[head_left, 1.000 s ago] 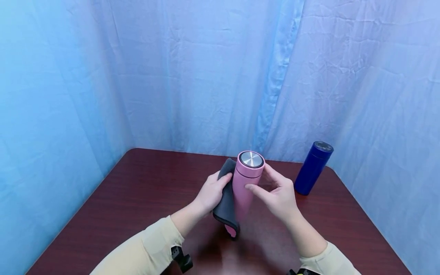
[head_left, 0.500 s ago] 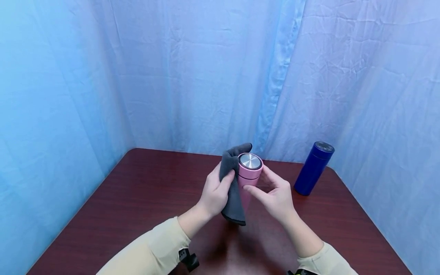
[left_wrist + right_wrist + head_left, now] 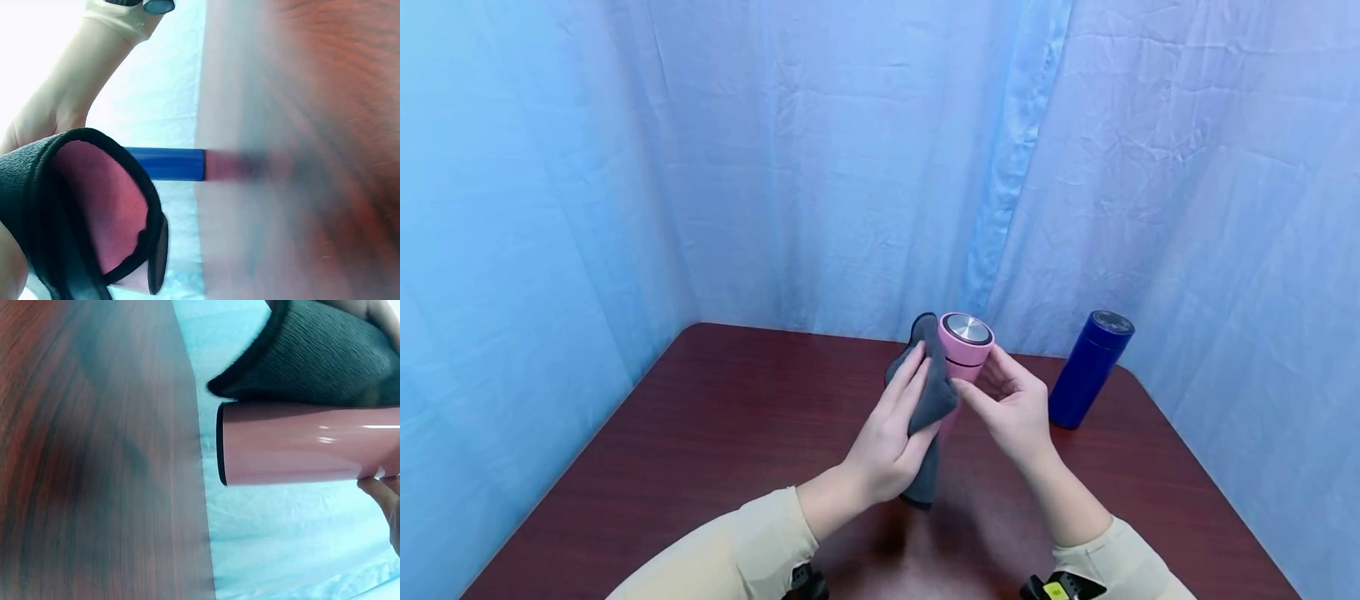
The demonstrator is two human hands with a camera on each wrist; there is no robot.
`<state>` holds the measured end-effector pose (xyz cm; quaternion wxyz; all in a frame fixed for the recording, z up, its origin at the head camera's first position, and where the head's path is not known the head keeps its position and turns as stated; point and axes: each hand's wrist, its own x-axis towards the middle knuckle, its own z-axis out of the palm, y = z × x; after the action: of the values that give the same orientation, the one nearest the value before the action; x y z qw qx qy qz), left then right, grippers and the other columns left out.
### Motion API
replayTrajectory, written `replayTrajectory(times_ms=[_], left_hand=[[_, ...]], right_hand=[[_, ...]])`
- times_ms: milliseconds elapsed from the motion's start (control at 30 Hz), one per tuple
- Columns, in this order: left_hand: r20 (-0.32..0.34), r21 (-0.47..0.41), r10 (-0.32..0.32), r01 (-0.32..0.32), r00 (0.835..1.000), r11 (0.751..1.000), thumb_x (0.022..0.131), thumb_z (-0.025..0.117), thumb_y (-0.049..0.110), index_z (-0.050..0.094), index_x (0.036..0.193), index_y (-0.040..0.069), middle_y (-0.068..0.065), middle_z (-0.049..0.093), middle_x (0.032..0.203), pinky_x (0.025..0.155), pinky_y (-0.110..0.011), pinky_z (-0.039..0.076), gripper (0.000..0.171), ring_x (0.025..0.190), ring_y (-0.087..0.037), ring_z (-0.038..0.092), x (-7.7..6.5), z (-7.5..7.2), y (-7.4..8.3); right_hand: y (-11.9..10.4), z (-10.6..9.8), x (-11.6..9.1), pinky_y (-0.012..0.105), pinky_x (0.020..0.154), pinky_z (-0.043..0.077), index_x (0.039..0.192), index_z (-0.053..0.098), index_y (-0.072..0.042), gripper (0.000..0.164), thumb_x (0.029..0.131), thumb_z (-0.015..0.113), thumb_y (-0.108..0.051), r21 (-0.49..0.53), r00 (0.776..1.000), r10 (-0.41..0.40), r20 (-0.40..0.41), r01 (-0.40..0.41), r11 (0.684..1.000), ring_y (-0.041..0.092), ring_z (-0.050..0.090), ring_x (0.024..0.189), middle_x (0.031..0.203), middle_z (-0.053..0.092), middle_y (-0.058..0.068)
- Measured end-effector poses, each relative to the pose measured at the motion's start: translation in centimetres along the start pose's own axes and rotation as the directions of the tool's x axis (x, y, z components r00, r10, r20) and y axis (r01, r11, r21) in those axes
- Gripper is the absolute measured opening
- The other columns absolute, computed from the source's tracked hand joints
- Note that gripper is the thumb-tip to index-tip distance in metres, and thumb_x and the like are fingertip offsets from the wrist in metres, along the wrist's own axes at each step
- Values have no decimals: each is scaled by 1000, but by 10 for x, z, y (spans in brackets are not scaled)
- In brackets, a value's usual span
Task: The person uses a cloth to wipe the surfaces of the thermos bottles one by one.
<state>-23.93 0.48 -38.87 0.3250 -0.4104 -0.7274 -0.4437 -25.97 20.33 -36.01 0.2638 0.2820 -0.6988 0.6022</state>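
Observation:
In the head view, my right hand [image 3: 1011, 408] grips a pink vacuum flask [image 3: 966, 354] by its upper part, thumb on the near side. The flask has a silver disc on its lid and is held tilted above the table. My left hand [image 3: 887, 433] holds a dark grey cloth [image 3: 934, 400] against the flask's left side, two fingers stretched over it and the thumb lower down. The right wrist view shows the flask's dark-rimmed base [image 3: 222, 444] off the table, with the cloth [image 3: 312, 356] along its side. In the left wrist view pink shows inside the black-edged cloth [image 3: 25, 169].
A dark blue flask [image 3: 1090, 371] stands upright at the back right of the dark red wooden table [image 3: 737, 400], beyond my right hand. Pale blue curtains [image 3: 850, 167] enclose the table's back and sides.
The cloth and left hand have shifted along the flask, and the left hand has turned so its fingers lie over the cloth. The flask has moved slightly right and away with the right hand.

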Motion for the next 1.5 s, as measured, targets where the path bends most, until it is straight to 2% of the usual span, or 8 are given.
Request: replayTrajectory(times_ms=[433, 800, 900, 1033, 1133, 1200, 1367, 1500], left_hand=[[205, 319, 299, -352, 932, 880, 87, 68, 5, 33, 148, -18, -33, 25, 159, 113, -40, 36, 74, 147, -41, 31, -17, -3, -35], [151, 393, 360, -390, 921, 833, 87, 66, 5, 39, 145, -18, -34, 28, 157, 113, -46, 35, 68, 146, -46, 30, -4, 2, -26], [225, 463, 441, -494, 869, 736, 89, 64, 9, 49, 140, -15, -32, 38, 153, 112, -52, 36, 59, 143, -50, 34, -10, 4, -27], [399, 505, 516, -651, 758, 566, 100, 49, 14, 59, 140, -3, -19, 48, 152, 113, -55, 36, 44, 143, -42, 38, -20, 1, -32], [507, 477, 522, -727, 686, 494, 105, 36, 12, 58, 144, 5, -11, 46, 155, 116, -51, 32, 45, 146, -32, 36, -23, -4, -35], [532, 463, 520, -744, 668, 482, 105, 35, 13, 56, 146, 7, -8, 45, 156, 118, -49, 29, 46, 148, -28, 34, -19, -7, -35], [508, 490, 529, -733, 680, 473, 101, 44, 17, 58, 145, 8, -7, 48, 154, 118, -50, 28, 47, 147, -26, 36, -6, -6, -27], [608, 473, 532, -807, 590, 354, 103, 40, 18, 64, 139, 10, -9, 55, 147, 118, -46, 30, 44, 143, -25, 43, -9, -1, -18]], right_hand=[[-8, -11, 6, 33, 84, 58, 139, 61, -2, 55, 87, 77, 6, 110, 994, 89, -69, -81, 991, 25, 71, 106, 123, 70, 18], [-8, -4, -1, 34, 74, 61, 141, 59, 0, 58, 86, 78, 6, 111, 993, 116, 13, -117, 987, 22, 73, 95, 118, 72, 16], [-9, -8, 1, 35, 72, 61, 139, 59, 3, 56, 87, 77, 7, 135, 991, 137, -9, -134, 982, 20, 73, 91, 114, 73, 15], [-9, -14, 5, 35, 68, 61, 137, 61, 3, 52, 87, 76, 7, 184, 981, 177, -73, -161, 970, 19, 73, 88, 110, 74, 15], [-9, -15, 8, 37, 69, 61, 138, 61, 3, 52, 88, 75, 6, 190, 979, 186, -84, -167, 967, 21, 73, 91, 111, 74, 15], [-9, -14, 8, 37, 74, 61, 139, 60, 2, 53, 89, 76, 4, 176, 981, 185, -63, -171, 969, 22, 73, 95, 113, 73, 15], [-8, -9, 6, 32, 83, 59, 139, 60, 1, 54, 88, 78, 2, 136, 982, 188, -22, -184, 974, 22, 72, 99, 115, 73, 14], [-8, -10, 4, 34, 74, 61, 139, 60, 1, 55, 87, 77, 6, 170, 973, 228, -32, -220, 961, 22, 73, 95, 114, 73, 14]])
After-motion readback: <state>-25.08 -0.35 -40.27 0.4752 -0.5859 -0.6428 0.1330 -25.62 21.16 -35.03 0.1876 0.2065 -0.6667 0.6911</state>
